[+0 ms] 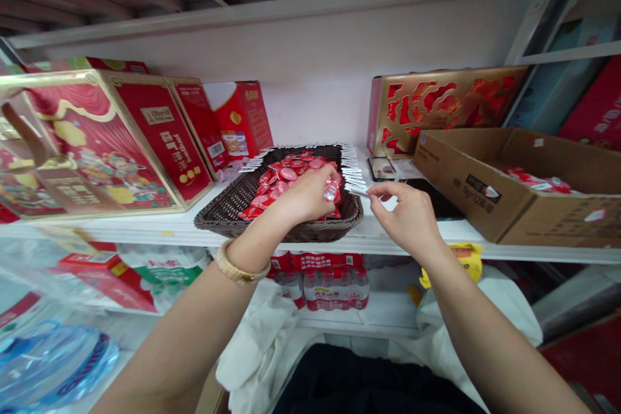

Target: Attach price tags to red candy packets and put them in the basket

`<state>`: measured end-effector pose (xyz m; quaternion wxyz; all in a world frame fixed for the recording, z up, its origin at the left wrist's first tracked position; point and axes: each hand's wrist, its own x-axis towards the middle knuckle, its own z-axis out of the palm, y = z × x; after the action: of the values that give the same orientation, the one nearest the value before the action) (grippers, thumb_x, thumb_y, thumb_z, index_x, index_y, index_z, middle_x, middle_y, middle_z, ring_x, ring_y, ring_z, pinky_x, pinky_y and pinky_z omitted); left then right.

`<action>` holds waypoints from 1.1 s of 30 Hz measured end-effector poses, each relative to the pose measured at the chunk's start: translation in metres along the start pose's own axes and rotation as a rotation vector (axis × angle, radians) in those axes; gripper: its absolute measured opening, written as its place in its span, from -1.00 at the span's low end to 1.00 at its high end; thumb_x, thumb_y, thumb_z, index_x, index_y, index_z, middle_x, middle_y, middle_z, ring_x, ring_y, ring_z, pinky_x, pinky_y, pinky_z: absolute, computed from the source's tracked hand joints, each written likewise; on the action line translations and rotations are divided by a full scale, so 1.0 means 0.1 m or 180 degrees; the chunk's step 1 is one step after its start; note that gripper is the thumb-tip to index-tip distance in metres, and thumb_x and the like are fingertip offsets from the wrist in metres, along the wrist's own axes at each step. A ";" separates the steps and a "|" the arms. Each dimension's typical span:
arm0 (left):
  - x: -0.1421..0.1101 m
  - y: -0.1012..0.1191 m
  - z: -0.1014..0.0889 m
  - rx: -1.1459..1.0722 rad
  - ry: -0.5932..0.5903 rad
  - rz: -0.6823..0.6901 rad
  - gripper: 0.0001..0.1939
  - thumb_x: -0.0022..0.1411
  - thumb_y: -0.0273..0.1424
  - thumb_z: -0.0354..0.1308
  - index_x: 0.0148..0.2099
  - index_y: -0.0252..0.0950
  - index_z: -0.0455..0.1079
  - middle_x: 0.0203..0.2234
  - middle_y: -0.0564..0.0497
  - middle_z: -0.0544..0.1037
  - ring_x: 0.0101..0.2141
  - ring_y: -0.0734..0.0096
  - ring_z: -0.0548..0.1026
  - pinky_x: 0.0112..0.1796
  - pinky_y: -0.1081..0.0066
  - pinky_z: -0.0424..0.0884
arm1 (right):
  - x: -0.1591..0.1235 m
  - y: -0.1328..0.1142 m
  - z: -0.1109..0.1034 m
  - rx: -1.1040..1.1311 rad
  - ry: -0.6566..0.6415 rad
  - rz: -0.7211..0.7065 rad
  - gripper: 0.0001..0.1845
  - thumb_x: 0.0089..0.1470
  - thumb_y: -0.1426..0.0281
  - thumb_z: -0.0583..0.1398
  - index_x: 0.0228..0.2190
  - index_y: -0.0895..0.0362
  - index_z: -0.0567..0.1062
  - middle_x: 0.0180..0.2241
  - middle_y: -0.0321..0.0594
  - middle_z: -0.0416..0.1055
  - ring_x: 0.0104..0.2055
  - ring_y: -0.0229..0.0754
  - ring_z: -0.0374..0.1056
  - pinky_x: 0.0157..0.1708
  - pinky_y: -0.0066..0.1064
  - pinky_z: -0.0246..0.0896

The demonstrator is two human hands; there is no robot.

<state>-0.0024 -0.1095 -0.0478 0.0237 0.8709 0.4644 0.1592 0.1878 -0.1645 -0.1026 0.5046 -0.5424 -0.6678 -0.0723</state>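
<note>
Head view — left hand (305, 197) grips one red sachet (332, 191), right hand (405, 218) pinches one white tab (359, 189).

A bare left forearm (179, 330) is extended forward from the bottom edge of the view, and a bare right forearm (490, 336) is extended from the lower right corner, the two being angled inward toward each other. A gold-coloured woven bangle (241, 263) is worn around the left wrist. The left hand (305, 195) is held with its back turned upward, its fingers (324, 174) curled downward and closed. The right hand (405, 217) is raised near it, with the thumb and forefinger pinched together at their fingertips (374, 189) and the remaining fingers loosely curled. The two hands are kept apart, not touching.
</note>
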 end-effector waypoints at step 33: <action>-0.99 0.87 0.50 -0.8082 -0.1772 -0.2520 -0.68 0.31 -0.36 -0.06 -0.21 -0.48 0.45 -0.48 -0.12 0.56 -0.55 0.42 0.55 -0.55 0.53 0.44 | -0.60 -0.28 -0.53 0.0431 0.0837 -0.1107 -0.69 -0.01 0.64 0.25 -0.29 0.01 0.59 -0.38 -0.22 0.52 -0.37 -0.17 0.46 -0.39 -0.30 0.37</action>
<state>0.0311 -0.2347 -0.1041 0.9389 0.0614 0.1957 0.2765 0.1907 -0.2486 -0.1094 0.6025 -0.3699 -0.6830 -0.1834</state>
